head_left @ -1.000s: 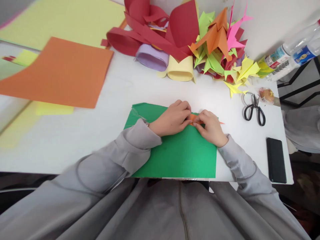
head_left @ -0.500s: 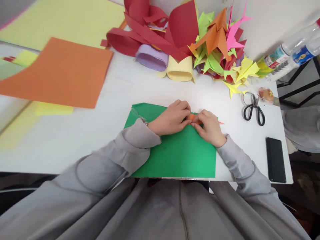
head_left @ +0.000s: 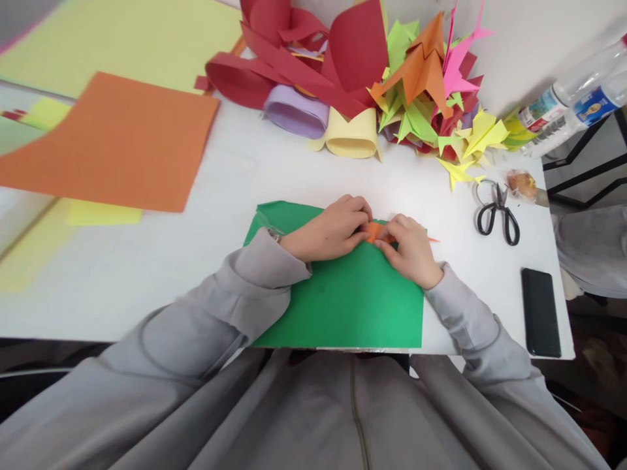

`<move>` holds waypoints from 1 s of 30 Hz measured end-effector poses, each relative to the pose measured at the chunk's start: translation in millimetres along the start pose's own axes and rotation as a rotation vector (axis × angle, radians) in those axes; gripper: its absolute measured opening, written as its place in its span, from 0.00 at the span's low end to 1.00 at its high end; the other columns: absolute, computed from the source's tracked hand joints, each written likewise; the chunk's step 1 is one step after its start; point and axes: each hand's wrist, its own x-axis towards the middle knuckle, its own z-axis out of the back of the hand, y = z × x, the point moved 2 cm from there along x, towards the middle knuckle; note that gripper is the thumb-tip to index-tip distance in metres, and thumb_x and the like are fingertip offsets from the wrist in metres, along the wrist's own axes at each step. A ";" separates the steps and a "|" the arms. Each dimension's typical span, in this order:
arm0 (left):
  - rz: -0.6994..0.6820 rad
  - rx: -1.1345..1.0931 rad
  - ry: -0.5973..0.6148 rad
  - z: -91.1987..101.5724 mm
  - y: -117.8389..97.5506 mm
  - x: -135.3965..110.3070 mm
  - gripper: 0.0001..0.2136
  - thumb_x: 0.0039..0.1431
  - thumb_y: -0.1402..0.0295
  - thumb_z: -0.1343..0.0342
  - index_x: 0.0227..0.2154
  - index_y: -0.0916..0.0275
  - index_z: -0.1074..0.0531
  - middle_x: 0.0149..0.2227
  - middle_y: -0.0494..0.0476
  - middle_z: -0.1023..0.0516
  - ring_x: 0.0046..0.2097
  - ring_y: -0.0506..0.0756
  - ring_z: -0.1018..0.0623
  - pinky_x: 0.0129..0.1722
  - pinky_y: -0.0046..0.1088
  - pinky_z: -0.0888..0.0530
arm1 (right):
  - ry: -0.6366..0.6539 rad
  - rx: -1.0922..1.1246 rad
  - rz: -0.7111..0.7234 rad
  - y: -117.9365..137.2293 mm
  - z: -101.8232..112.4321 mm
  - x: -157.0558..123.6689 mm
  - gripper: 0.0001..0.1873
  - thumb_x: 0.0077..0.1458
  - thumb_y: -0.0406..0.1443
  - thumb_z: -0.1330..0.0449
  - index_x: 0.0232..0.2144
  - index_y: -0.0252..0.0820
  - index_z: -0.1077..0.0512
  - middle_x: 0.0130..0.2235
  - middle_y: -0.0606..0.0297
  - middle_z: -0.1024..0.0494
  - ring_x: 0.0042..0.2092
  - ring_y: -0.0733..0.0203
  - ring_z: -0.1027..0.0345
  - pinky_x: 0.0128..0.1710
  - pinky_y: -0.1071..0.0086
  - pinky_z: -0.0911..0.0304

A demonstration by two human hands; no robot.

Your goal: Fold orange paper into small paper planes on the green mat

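Note:
A small folded piece of orange paper (head_left: 373,232) lies between my hands, over the far part of a green sheet (head_left: 353,307). My left hand (head_left: 337,230) pinches its left end with curled fingers. On the right side, my right hand (head_left: 407,248) grips the same paper between thumb and fingers. A thin orange tip sticks out to the right beyond the right hand. Most of the orange paper's shape is hidden by my fingers. The green sheet lies flat at the table's front edge, and its far left corner looks slightly bent.
Black-handled scissors (head_left: 498,212) and a black phone (head_left: 540,312) lie at the right. Folded paper shapes (head_left: 421,85) are heaped at the back, beside red paper loops (head_left: 294,59). A large orange sheet (head_left: 122,147) lies left. Plastic bottles (head_left: 573,104) stand back right.
My left hand has shifted slightly left, so more of the orange paper shows between my hands. My right hand stays in almost the same place.

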 end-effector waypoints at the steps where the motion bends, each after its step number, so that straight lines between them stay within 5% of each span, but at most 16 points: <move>1: -0.002 0.000 0.000 0.1 0.0 -0.1 0.08 0.57 0.72 0.53 0.26 0.63 0.31 0.39 0.61 0.29 0.43 0.58 0.30 0.47 0.40 0.31 | 0.002 0.002 -0.001 0.1 0.0 0.0 0.06 0.57 0.38 0.44 0.30 0.43 0.31 0.33 0.61 0.31 0.38 0.54 0.37 0.38 0.61 0.43; 13: -0.010 -0.027 0.021 3.6 1.3 -0.8 0.03 0.55 0.74 0.51 0.30 0.63 0.32 0.38 0.60 0.29 0.43 0.58 0.31 0.46 0.39 0.32 | -0.023 0.010 0.014 0.4 0.4 -0.1 0.06 0.56 0.37 0.42 0.29 0.43 0.31 0.32 0.62 0.31 0.37 0.55 0.37 0.37 0.62 0.43; 18: -0.073 -0.088 0.023 10.0 0.2 -5.0 0.09 0.54 0.76 0.52 0.36 0.62 0.29 0.41 0.60 0.29 0.47 0.57 0.30 0.48 0.37 0.32 | -0.019 0.006 0.008 1.6 0.8 -0.4 0.05 0.56 0.37 0.42 0.29 0.42 0.31 0.33 0.62 0.31 0.37 0.55 0.37 0.38 0.62 0.43; 30: -0.203 0.324 0.159 8.6 -17.5 -7.3 0.13 0.56 0.76 0.53 0.30 0.59 0.23 0.36 0.59 0.26 0.40 0.57 0.30 0.42 0.38 0.32 | -0.016 0.008 0.025 -0.6 -0.4 -0.2 0.06 0.57 0.38 0.43 0.29 0.43 0.31 0.32 0.62 0.31 0.37 0.55 0.37 0.36 0.63 0.44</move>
